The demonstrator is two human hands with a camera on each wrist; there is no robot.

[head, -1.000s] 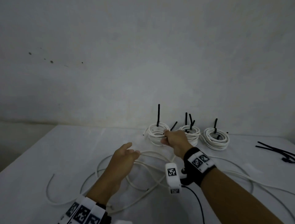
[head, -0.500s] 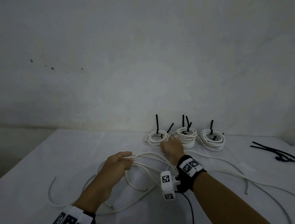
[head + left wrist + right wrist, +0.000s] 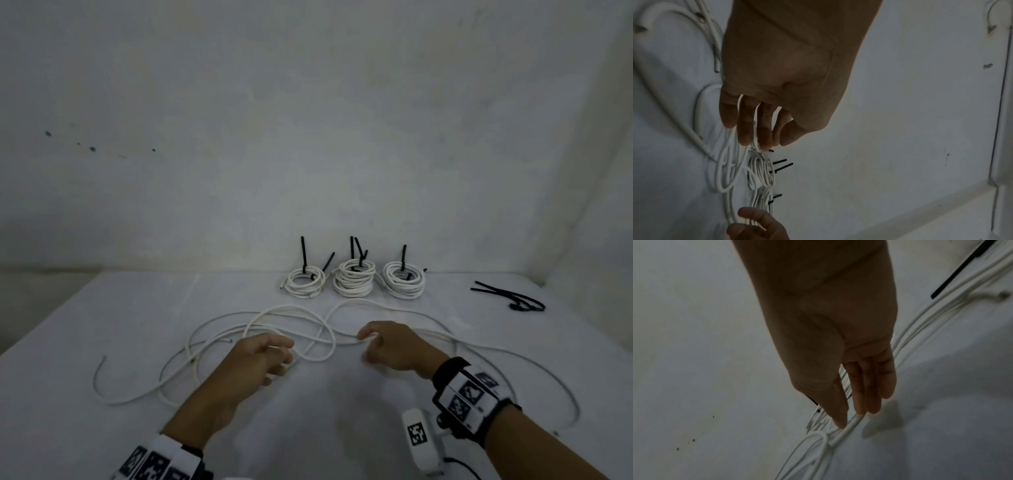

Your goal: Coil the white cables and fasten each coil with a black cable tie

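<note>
Now, hands: both low over the white table (image 3: 102,308).
Left hand (image 3: 260,359): fingers loosely curled around a strand of the loose white cable (image 3: 294,310).
Right hand (image 3: 394,346): thumb and fingers pinching the same cable, further right.
Loose cable: sprawled in open loops on the table between and around both hands.
Finished coils (image 3: 354,282): three, tied, in a row by the wall.
Spare black cable ties (image 3: 510,296): far right.

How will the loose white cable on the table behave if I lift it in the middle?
The loose white cable will probably sag and trail, since it sprawls in wide, slack loops. It seems springy: its loops arc smoothly, unkinked. It probably drags crossing strands along.
</note>
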